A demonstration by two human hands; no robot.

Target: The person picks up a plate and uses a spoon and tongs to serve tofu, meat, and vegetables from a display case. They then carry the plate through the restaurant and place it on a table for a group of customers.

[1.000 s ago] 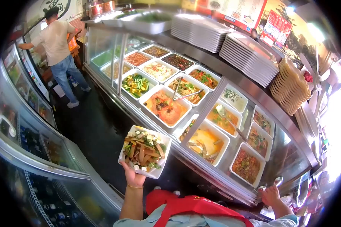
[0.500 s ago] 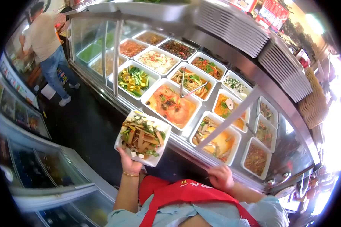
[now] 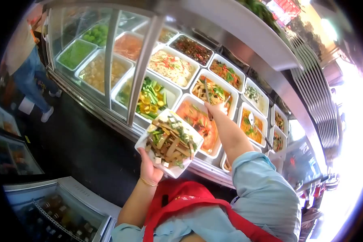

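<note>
The left hand [image 3: 149, 171], low and left of centre with a thin bracelet [image 3: 148, 183] at the wrist, grips a square white plate [image 3: 141, 142] from below, thumb on its near edge. The plate is held level in the middle of the frame, in front of the food display, heaped with strips of brown tofu, white cubes and green bits. The right hand [image 3: 216, 108] reaches forward past the plate's right corner, its light blue sleeve filling the lower right, and is closed around the handles of metal tongs [image 3: 207, 90]. The tongs' tips rest in a white tray [image 3: 201, 78] of shredded orange and green food. Just below that tray, partly behind the plate, lies a tray of orange dish [image 3: 220, 151]. To the left is one with green and yellow vegetables [image 3: 171, 86]. A slanted metal bar [image 3: 143, 68] of the glass front crosses the left trays. A spoon [image 3: 251, 117] lies in the tray to the right of the hand. Another person [image 3: 28, 72] stands at the far left edge, and a drinks cooler [image 3: 48, 209] sits at lower left.
</note>
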